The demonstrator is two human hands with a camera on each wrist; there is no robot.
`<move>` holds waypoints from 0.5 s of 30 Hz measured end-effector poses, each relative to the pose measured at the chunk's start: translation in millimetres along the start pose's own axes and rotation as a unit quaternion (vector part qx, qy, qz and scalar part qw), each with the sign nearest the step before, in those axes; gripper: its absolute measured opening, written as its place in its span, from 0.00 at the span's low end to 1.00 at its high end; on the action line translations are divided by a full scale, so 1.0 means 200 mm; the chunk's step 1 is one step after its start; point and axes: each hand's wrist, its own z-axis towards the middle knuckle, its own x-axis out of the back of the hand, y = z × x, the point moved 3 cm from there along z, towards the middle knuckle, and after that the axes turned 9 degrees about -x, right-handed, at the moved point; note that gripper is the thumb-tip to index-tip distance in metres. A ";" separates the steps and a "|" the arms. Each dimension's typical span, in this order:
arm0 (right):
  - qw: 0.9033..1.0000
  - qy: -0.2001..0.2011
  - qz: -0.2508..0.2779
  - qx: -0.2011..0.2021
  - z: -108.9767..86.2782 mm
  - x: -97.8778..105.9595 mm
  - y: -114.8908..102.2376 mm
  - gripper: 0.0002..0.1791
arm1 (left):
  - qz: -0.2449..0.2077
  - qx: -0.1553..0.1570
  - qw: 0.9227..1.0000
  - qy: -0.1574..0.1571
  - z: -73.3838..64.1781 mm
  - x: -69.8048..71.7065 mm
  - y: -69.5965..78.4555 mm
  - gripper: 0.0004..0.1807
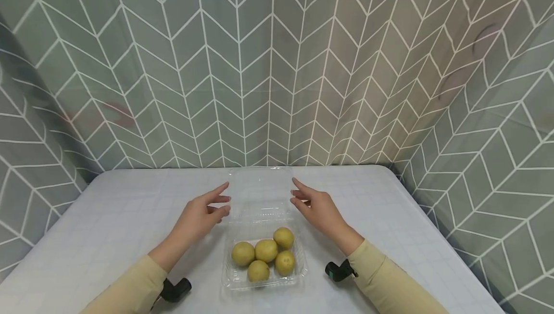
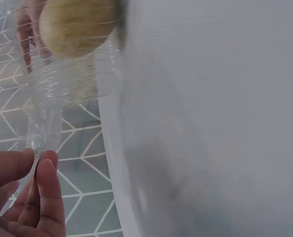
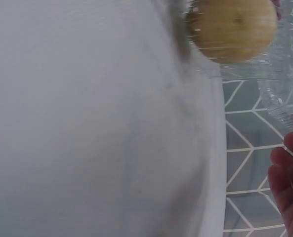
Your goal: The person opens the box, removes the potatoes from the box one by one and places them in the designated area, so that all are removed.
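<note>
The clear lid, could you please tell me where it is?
In the head view, the clear lid is open in the lower half, slightly left of centre, between both hands, just beyond the clear tray holding five yellowish fruits.

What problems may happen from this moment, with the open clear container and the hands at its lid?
The clear lid might bend or slip, since the left hand pinches only its edge. The five round yellow items appear loose in the container's base, so a jolt could make them roll.
</note>
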 end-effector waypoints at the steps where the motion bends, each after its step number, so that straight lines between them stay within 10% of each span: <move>1: 1.000 -0.005 -0.002 0.000 0.00 -0.01 0.01 0.28 | 0.004 0.004 1.000 -0.003 0.00 0.00 0.00 0.35; 15: 0.997 -0.071 -0.010 -0.022 -0.06 -0.04 0.05 0.17 | 0.051 0.038 0.997 -0.044 -0.03 -0.04 -0.02 0.25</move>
